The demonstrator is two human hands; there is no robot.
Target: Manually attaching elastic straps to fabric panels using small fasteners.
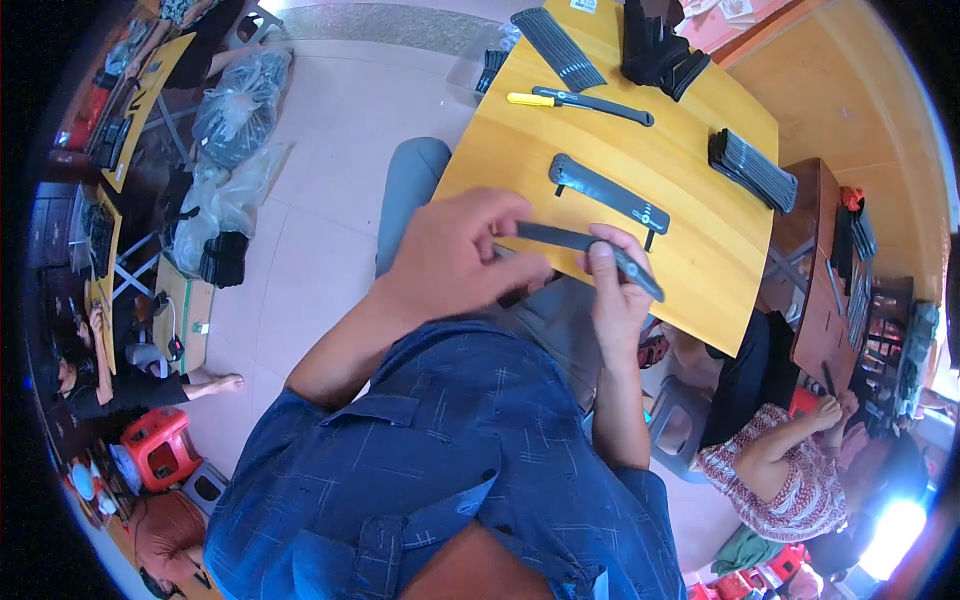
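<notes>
A long dark plastic strip (570, 240) is held between both hands just over the near edge of a yellow wooden table (520, 160). My left hand (455, 255) pinches its left end. My right hand (618, 290) grips its right half, thumb on top. On the table just beyond lies a similar dark strip with small side tabs (605, 190). Farther back rests a tool with a yellow handle and a dark blade (575, 102).
Stacks of dark strips sit on the table at the back (558, 45), the back right (662, 55) and the right edge (752, 168). A person in a patterned top (775, 465) sits at right. Plastic bags (235, 110) and other seated people are at left.
</notes>
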